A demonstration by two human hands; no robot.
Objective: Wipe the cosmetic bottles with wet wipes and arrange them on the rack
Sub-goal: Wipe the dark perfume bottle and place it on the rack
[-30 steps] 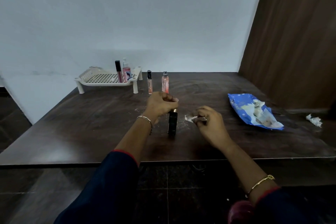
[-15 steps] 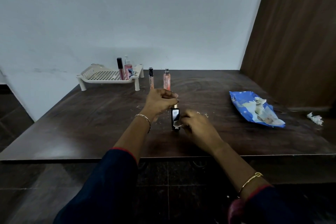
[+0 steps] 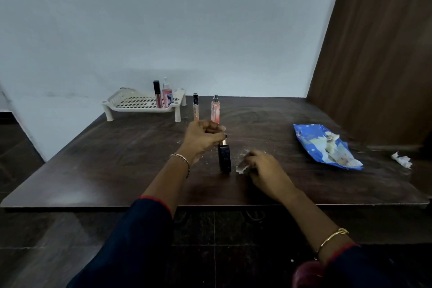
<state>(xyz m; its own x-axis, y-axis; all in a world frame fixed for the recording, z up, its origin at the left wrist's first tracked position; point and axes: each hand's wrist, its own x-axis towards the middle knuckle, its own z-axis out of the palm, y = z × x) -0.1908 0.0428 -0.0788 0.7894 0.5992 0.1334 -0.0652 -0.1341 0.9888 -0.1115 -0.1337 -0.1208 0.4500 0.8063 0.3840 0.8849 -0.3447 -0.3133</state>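
A black cosmetic bottle (image 3: 224,158) with a gold neck stands upright on the dark table (image 3: 117,170). My left hand (image 3: 203,136) grips its top. My right hand (image 3: 263,169) rests on the table just right of the bottle, pinching a small white wet wipe (image 3: 242,168) that is apart from the bottle. A white perforated rack (image 3: 140,103) stands at the back left and holds a dark-capped tube (image 3: 157,94) and a pink pump bottle (image 3: 167,96). Two slim bottles stand right of the rack: one black-capped (image 3: 196,107), one pink (image 3: 215,109).
A blue wet-wipe pack (image 3: 325,145) lies open on the right of the table, and a crumpled used wipe (image 3: 402,159) sits near the right edge. A wooden panel (image 3: 378,42) rises at the back right. White crumbs dot the table around the bottle.
My right hand with the wipe has come away from the black bottle's side and moved right onto the table. My left hand keeps its hold on the bottle top.
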